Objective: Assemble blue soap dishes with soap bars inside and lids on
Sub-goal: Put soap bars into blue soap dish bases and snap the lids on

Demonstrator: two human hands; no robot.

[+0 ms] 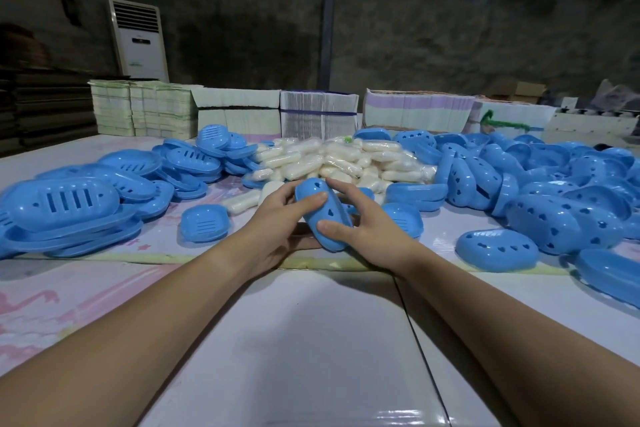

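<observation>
Hands are meeting over the middle of the tabletop, and I am watching both of them closing around one blue soap dish (323, 217) with heart-shaped holes in its lid. My left hand (277, 224) is cupping it from the left side, thumb pressing across the top and fingers curling underneath, while my right hand (363, 230) is gripping it from the right, thumb lying on the near end and fingers wrapping the far side. The dish is sitting tilted between the palms, just above the table (311, 340); I cannot tell whether a bar is inside it. Toward the far middle of the tabletop, a heap of wrapped white soap bars (339, 159) is lying, with a few loose bars spilling toward my left hand. Along the left edge, slotted blue trays (69, 204) are piling up in stacks, and one single tray (204, 222) is resting apart, just left of my left wrist. Along the right edge, a large mound of blue lids (540, 180) with heart cut-outs is spreading, one lid (497, 250) lying nearest the near side. Across the far edge, bundled stacks of flat cartons (318, 114) are standing in a row.
</observation>
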